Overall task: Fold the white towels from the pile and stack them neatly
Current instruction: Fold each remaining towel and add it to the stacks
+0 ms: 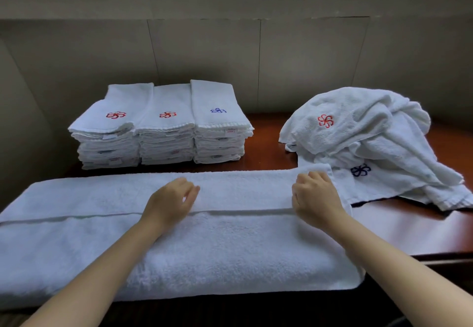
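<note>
A dark reddish-brown wooden table [399, 226] stands against a pale panelled wall [230, 52], with a ledge and the bottom of a window above it. Across the near part of the table lies a long white towel [204, 247], spread left to right and folded lengthwise, so that a straight edge runs along its middle; its left end reaches the left border of the view and its right end stops short of the table's near right part. The left hand [170, 202] rests on this towel near its middle, right at the folded edge, fingers loosely curled and gripping nothing that can be seen. The right hand [316, 196] rests on the towel's far right end, its fingers bent down into the cloth at the corner; whether they pinch the cloth or only press on it cannot be told. At the far left of the table stand three stacks of folded towels [163, 126], side by side and touching, the two left ones topped with a red flower emblem and the right one with a blue emblem. At the far right sits a loose pile of unfolded towels [371, 144], crumpled, showing one red and one dark blue emblem, its near edge just beside the right hand.
</note>
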The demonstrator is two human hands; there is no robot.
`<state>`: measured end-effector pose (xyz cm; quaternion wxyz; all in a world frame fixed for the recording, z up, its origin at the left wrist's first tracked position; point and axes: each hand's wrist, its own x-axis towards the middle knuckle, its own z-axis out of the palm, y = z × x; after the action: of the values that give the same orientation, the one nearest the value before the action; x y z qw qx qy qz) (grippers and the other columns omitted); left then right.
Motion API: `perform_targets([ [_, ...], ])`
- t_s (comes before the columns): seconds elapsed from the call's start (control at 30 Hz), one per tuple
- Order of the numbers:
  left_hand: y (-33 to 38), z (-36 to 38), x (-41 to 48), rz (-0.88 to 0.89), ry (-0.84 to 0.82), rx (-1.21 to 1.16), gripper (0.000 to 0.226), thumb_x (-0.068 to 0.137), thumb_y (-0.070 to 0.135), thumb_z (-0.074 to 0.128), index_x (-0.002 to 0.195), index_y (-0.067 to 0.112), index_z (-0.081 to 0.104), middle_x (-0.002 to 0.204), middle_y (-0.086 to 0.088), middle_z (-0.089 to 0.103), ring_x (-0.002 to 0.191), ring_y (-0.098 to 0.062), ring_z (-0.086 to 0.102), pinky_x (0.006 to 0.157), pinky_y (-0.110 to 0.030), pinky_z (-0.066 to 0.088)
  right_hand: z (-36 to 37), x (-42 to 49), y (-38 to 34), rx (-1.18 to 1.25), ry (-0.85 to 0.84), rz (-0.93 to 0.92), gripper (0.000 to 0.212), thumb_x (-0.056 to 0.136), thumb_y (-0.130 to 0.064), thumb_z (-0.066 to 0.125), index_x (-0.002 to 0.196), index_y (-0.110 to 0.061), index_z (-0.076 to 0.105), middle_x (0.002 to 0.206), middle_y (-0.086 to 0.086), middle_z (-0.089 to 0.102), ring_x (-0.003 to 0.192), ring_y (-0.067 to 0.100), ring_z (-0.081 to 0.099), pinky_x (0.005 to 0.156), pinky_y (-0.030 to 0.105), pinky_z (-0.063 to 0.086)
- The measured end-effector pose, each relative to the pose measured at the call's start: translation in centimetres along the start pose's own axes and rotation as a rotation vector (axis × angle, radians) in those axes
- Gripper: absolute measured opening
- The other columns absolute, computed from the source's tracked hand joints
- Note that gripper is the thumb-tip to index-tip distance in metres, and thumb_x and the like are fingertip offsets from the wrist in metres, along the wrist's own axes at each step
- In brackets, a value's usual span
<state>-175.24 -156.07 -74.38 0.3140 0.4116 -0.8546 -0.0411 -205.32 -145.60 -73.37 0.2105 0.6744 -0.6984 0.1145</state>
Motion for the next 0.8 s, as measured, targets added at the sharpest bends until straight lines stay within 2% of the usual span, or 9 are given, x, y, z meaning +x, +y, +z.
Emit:
perform_targets([
  [0.07,0.0,0.4,1.4,-0.18,-0.059,-0.018,0.036,0.098,0.037,0.039,0.114,0.012,0.061,0.113,-0.001,0.058,0.098,-0.021,0.058,0.077,-0.034,0.047,0.2,1.8,-1.5,0.082,-0.074,0.093,0.028,0.085,-0.015,0.041,0.092,-0.007,0.067,0.099,0.008,0.062,0.092,0.028,0.053,0.084,0.035,0.035],
  [0.1,-0.2,0.7,2.0,-0.254,-0.145,0.007,0.04,0.099,0.035,0.04,0.133,0.015,0.05,0.136,-0.001,0.048,0.12,-0.021,0.05,0.093,-0.036,0.044,0.5,2.8,-2.3,0.149,-0.116,0.108,0.032,0.089,-0.018,0.04,0.11,-0.009,0.064,0.114,0.01,0.059,0.105,0.029,0.051,0.091,0.035,0.035],
  [0.13,-0.5,1.0,2.2,-0.306,-0.24,0.043,0.05,0.1,0.039,0.039,0.146,0.018,0.035,0.151,-0.001,0.033,0.136,-0.02,0.036,0.107,-0.038,0.035,1.0,3.5,-3.1,0.207,-0.175,0.106,0.039,0.094,-0.024,0.038,0.129,-0.013,0.054,0.132,0.013,0.051,0.121,0.031,0.045,0.101,0.037,0.033],
  [0.2,-1.3,1.6,2.1,-0.37,-0.404,0.163,0.062,0.099,0.051,0.029,0.153,0.025,0.014,0.161,0.0,0.006,0.147,-0.017,0.01,0.118,-0.041,0.013,2.2,4.3,-3.9,0.242,-0.4,0.107,0.053,0.099,-0.046,0.028,0.149,-0.03,0.023,0.157,0.01,0.019,0.143,0.032,0.018,0.115,0.047,0.015],
  [0.3,-4.6,0.9,1.5,-0.506,-0.47,0.308,0.066,0.095,0.064,0.017,0.153,0.034,0.006,0.161,0.0,-0.004,0.148,-0.017,0.0,0.117,-0.045,0.004,4.2,4.8,-2.7,0.226,-0.606,0.185,0.059,0.093,-0.065,0.016,0.148,-0.045,0.009,0.161,-0.001,-0.001,0.147,0.03,-0.001,0.115,0.055,0.001],
  [0.47,-12.6,-5.4,-2.0,-0.903,-0.362,0.419,0.066,0.095,0.064,0.013,0.153,0.033,0.006,0.161,-0.002,-0.003,0.148,-0.022,0.001,0.117,-0.049,0.004,5.3,6.1,-1.5,0.221,-0.619,0.153,0.057,0.093,-0.065,0.012,0.147,-0.048,0.005,0.16,-0.005,-0.004,0.147,0.024,-0.003,0.115,0.053,-0.002],
  [0.6,-14.9,-8.4,-4.7,-1.033,-0.361,0.47,0.065,0.096,0.061,0.01,0.154,0.03,0.005,0.161,-0.004,-0.003,0.148,-0.025,0.001,0.117,-0.05,0.003,5.4,6.7,-1.7,0.2,-0.602,0.141,0.055,0.096,-0.059,0.012,0.149,-0.043,0.009,0.161,-0.001,0.001,0.147,0.025,0.0,0.115,0.052,0.001],
  [0.7,-12.7,-8.5,-4.6,-0.918,-0.41,0.483,0.065,0.098,0.058,0.015,0.154,0.025,0.011,0.161,-0.008,0.002,0.147,-0.027,0.004,0.118,-0.048,0.007,3.9,6.9,-4.1,-0.039,-0.457,0.115,0.047,0.101,-0.04,0.023,0.144,-0.024,0.032,0.154,0.009,0.025,0.142,0.031,0.021,0.115,0.049,0.014],
  [0.8,-8.4,-7.3,-5.2,-0.542,-0.518,0.302,0.061,0.098,0.056,0.025,0.153,0.031,0.013,0.161,-0.001,0.001,0.148,-0.02,0.001,0.12,-0.041,0.004,1.4,5.1,-9.1,0.018,-0.228,-0.151,0.03,0.098,-0.025,0.035,0.118,-0.016,0.056,0.124,0.006,0.054,0.116,0.027,0.048,0.1,0.037,0.037],
])
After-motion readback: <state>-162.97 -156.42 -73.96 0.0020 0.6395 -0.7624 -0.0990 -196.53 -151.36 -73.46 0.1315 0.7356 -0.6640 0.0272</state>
